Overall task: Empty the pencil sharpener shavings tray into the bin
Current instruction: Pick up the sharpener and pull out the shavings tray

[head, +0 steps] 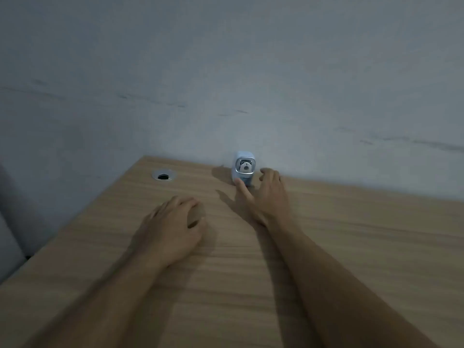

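A small pale-blue pencil sharpener (243, 167) with a bear figure on its front stands upright at the back edge of the wooden desk (351, 234), against the wall. My right hand (266, 194) is stretched out just in front of it, fingers apart, the thumb tip touching its lower front and the other fingers beside its right side. My left hand (173, 227) lies palm down on the desk, nearer to me and to the left, holding nothing. The shavings tray is not distinguishable, and no bin is in view.
A round metal cable grommet (163, 176) is set into the desk at the back left. The desk's left edge runs diagonally toward me, with a grey surface (7, 244) beyond it. A grey wall (226, 71) rises directly behind the desk.
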Available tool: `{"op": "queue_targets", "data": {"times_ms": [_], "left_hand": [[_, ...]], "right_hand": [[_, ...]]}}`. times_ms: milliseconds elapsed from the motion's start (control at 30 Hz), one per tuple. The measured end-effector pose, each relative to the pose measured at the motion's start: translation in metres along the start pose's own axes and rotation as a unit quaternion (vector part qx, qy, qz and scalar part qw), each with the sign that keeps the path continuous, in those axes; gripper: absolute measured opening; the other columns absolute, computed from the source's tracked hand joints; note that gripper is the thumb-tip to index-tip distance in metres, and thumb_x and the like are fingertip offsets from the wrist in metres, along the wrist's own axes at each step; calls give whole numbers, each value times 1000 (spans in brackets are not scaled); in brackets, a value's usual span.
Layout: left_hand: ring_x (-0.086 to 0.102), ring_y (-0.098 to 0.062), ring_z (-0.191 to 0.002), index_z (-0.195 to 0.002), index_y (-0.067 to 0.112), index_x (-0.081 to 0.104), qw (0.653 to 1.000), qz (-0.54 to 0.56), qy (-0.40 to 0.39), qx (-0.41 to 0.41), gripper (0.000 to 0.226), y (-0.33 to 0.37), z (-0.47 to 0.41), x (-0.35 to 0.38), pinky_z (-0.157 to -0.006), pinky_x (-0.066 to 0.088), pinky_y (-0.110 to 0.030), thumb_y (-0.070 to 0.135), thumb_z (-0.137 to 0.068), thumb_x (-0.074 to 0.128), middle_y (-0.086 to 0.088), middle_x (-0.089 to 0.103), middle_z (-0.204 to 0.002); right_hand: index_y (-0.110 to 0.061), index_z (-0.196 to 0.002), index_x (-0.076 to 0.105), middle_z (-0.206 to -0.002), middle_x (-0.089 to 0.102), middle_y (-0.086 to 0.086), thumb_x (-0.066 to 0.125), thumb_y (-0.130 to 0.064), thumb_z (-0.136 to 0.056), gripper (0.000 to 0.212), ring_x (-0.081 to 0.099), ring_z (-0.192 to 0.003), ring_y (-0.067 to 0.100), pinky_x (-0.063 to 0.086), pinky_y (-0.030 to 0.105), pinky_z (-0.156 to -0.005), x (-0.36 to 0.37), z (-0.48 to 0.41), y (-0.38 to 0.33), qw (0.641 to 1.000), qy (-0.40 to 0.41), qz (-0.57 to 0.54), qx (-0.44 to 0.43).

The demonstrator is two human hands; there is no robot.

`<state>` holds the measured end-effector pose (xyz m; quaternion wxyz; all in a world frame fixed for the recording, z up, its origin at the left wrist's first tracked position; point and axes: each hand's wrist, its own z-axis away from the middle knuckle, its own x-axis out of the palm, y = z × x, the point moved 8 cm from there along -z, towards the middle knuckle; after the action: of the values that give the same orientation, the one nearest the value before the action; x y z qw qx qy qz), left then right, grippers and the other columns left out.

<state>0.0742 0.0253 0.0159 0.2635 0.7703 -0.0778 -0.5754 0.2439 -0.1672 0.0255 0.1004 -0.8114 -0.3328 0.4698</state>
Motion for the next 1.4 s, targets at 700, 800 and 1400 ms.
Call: {"op": "queue_targets", "data": {"times_ms": [700, 800, 1400], "left_hand": [[59, 9, -111, -138, 27, 75, 989, 143, 20, 20, 31, 3, -5, -7, -87, 40, 4, 28, -109, 63, 17, 71, -136], [70, 9, -117, -124, 33, 81, 980, 185, -29, 60, 31, 6, 1, -5, -116, 50, -19, 14, -106, 65, 21, 79, -128], [75, -4, -127, -130, 35, 80, 932, 243, -241, 120, 48, 28, 56, 8, -122, 49, -42, 27, -84, 94, 15, 84, -127]], "right_hand": [[-17, -114, 67, -107, 74, -6, 90, -53, -81, 55, 70, -96, 16, 51, 30, -76, 4, 30, -10, 985, -97, -140, 11], [-22, -123, 65, -114, 72, -12, 91, -52, -83, 56, 68, -100, 9, 49, 20, -76, -27, 69, -16, 982, -121, -142, -4], [-38, -149, 63, -127, 78, -19, 93, -52, -85, 72, 76, -112, 2, 62, 25, -97, -88, 147, -33, 933, -273, -205, -110]]}}
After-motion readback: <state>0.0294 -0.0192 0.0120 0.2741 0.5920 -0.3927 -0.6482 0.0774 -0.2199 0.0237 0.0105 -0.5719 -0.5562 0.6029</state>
